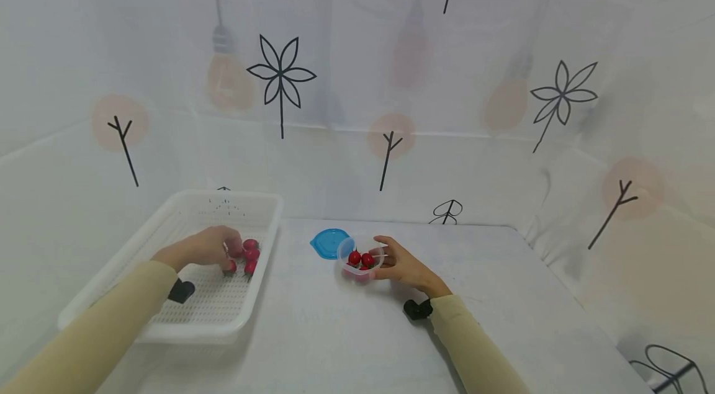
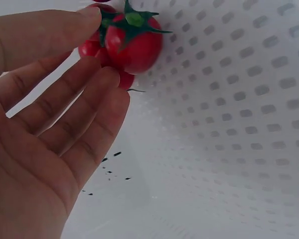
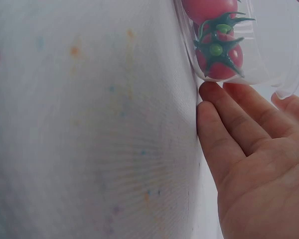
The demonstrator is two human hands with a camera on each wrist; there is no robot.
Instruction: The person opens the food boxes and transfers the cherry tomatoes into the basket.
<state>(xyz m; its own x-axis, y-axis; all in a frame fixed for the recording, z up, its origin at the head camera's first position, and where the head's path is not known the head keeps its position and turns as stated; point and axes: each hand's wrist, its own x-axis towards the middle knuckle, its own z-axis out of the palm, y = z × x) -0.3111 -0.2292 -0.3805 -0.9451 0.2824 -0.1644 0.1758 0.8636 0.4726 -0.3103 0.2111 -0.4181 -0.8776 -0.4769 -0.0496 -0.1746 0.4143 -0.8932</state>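
At the far left, a pale yellow sleeve (image 1: pixel 112 313) leads to the person's left hand (image 1: pixel 203 246), with a black wrist mount (image 1: pixel 181 290) under the wrist. The hand is inside a white plastic basket (image 1: pixel 190 334) with a perforated base, which stands on the counter (image 1: pixel 313 332). Its fingers (image 2: pixel 104 127) are slightly bent and parted from the thumb, right at a cluster of red tomatoes (image 1: pixel 251 254) with green leafy tops; the left wrist view shows thumb and fingertips overlapping some of them, and whether they touch is hard to tell. The cluster lies along the basket's right wall.

Next, well apart from the basket, a blue lid (image 1: pixel 329 243) lies flat on the counter. Just beside it, to the right and slightly nearer, stands a clear round container (image 3: pixel 271 45), uncovered, with several more red tomatoes (image 1: pixel 354 257) inside.

At the container's right side is the right hand (image 1: pixel 406 267), its fingers (image 3: pixel 239 119) nearly straight and spread about the wall, fingertips against or right beside the plastic, not wrapped round it. Another black wrist mount (image 1: pixel 417 309) and a matching right sleeve (image 1: pixel 475 344) follow.

Behind everything hangs a white sheet (image 1: pixel 335 71) printed with line-drawn plants.
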